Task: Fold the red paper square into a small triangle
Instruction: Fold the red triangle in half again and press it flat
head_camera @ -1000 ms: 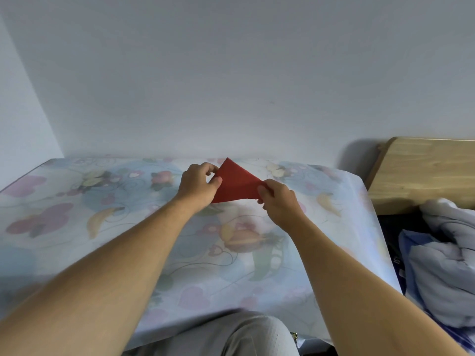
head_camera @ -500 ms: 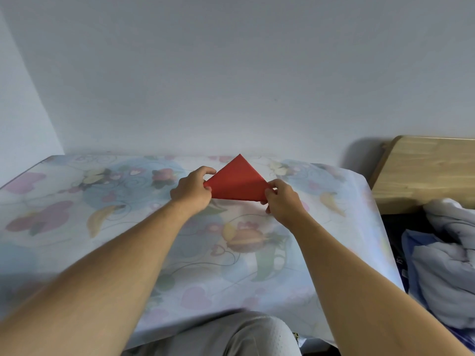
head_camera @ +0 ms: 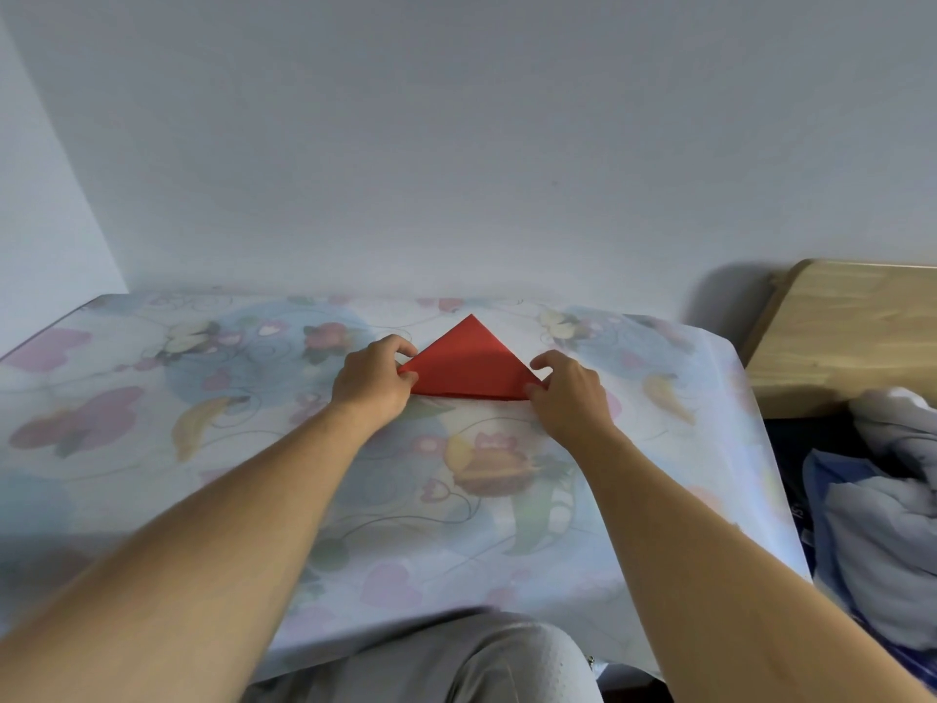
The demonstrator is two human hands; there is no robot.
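The red paper [head_camera: 469,361] is folded into a triangle and lies on the table with its long edge toward me and its tip pointing at the wall. My left hand [head_camera: 374,379] pinches the triangle's left corner between thumb and fingers. My right hand [head_camera: 569,391] pinches the right corner in the same way. Both corners are partly hidden under my fingertips.
The table carries a floral plastic cover [head_camera: 213,449] and stands against a white wall. A wooden headboard [head_camera: 841,337] rises to the right, with crumpled blue-grey bedding [head_camera: 882,499] below it. My knee in grey trousers [head_camera: 456,667] sits under the table's front edge.
The triangle was held tilted in the air a second ago. It has come down flat onto the table, spread wider, with both hands still at its two corners.
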